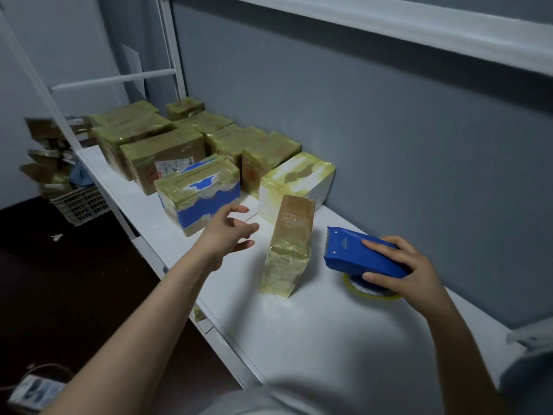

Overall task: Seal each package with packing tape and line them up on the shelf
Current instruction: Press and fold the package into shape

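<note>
A slim brown package [288,244], its lower half wrapped in yellowish tape, stands upright on the white shelf [314,330]. My left hand [229,232] hovers just left of it with fingers relaxed and spread, touching nothing. My right hand [401,268] grips a blue tape dispenser [356,254] to the right of the package, with the yellow tape roll [368,290] resting against the shelf beneath it. Several taped boxes stand lined up behind, among them a blue and white box [199,193] and a white box [296,182].
A grey wall runs along the back of the shelf, with another white shelf board [419,28] above. Left of the shelf frame, a plastic crate [80,205] and loose cardboard [48,157] sit on the dark floor.
</note>
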